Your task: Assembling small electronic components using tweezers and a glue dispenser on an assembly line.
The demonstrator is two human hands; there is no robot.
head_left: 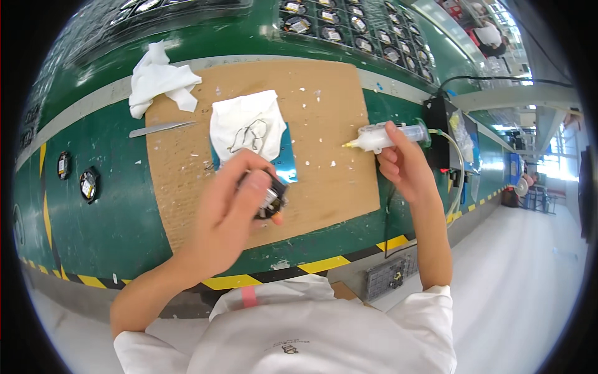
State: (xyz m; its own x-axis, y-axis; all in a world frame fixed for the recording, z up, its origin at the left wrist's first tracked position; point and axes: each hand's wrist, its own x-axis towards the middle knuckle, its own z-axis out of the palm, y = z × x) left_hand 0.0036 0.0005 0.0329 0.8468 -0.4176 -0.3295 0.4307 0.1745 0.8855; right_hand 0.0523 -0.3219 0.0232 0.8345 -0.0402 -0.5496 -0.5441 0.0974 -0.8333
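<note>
My left hand (232, 209) is closed around a round black part (272, 198) with a pale label, held above the near side of a cardboard sheet (327, 118). In my right hand (402, 163) is a dispensing syringe (389, 136) with white contents. Its yellow tip points left over the cardboard's right edge, apart from the black part. A clear hose (458, 146) runs from the syringe's back end. Just beyond my left hand, a white cloth (229, 124) lies on a shiny blue sheet (286, 163), with a thin dark wire loop (250, 134) on the cloth.
Metal tweezers (163, 128) and a crumpled white cloth (159, 78) lie at the cardboard's left. Two black round parts (89, 185) sit on the green table further left. Trays of similar parts (352, 28) stand at the back. A black box (439, 134) stands at right.
</note>
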